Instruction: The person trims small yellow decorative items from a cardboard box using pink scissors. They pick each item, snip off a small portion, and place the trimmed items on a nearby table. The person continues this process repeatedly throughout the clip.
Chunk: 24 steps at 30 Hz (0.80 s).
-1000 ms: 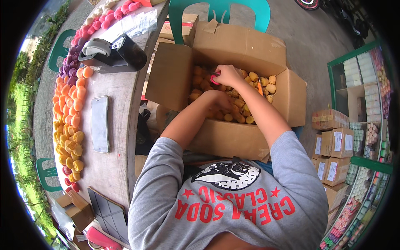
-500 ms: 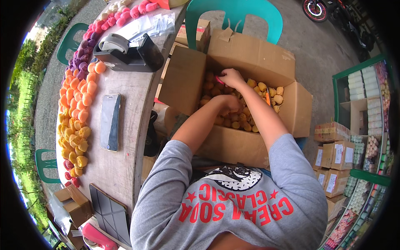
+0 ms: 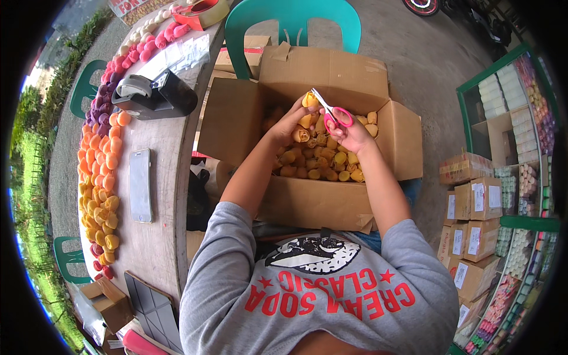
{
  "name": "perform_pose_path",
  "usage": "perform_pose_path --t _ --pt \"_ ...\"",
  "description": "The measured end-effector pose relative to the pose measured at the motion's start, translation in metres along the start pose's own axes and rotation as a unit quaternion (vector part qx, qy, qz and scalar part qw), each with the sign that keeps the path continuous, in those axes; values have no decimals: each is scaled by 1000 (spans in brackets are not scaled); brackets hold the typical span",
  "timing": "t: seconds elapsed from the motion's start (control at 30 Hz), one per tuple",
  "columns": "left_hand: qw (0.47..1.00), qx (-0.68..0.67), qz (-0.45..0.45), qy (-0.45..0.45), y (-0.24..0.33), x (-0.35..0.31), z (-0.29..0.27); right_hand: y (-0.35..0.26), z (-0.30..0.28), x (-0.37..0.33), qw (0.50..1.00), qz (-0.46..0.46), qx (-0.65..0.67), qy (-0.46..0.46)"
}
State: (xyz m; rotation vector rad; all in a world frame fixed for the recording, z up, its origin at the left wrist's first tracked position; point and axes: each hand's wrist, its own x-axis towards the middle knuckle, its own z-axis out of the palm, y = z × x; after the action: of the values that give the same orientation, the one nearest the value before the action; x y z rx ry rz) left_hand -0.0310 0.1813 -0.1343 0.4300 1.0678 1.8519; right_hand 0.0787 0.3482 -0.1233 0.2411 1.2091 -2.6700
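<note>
Above a cardboard box, my left hand is closed round several yellow rosebud-shaped flower heads. One yellow flower head sticks up at its fingertips. In my right hand is a pair of scissors with pink handles. Its fingers are at the handle loops, and the blades point up and left, close beside the raised flower head. Whether the blades touch it I cannot tell. Many more yellow flower heads fill the box below both hands.
Left of me stands a long table with a tape dispenser, a phone and rows of coloured flower heads. A green chair is behind the box. Stacked cartons and a green-framed shelf stand at the right.
Both hands have risen out of the box. The left has come up with yellow flower heads, and the scissors in the right have swung upright beside them. The view has shifted slightly.
</note>
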Motion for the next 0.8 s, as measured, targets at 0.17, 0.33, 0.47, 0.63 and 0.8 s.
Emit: perform_pose_path --t 0.17,0.33,0.47,0.63,0.8 --pt "1000 -10 -20 14 7 -4 -19 7 2 -2 999 -8 39 -26" --pt "998 -41 -45 -31 0 -5 -20 10 3 -4 998 -2 23 -51" --pt "996 -63 -41 -56 11 -12 -8 10 3 -5 999 -9 11 -44" --pt "991 -76 -77 -78 9 -10 -15 12 0 -5 999 13 -31 -17" --pt "993 -28 -103 -52 14 -12 -8 8 -2 -5 998 13 -62 -11"
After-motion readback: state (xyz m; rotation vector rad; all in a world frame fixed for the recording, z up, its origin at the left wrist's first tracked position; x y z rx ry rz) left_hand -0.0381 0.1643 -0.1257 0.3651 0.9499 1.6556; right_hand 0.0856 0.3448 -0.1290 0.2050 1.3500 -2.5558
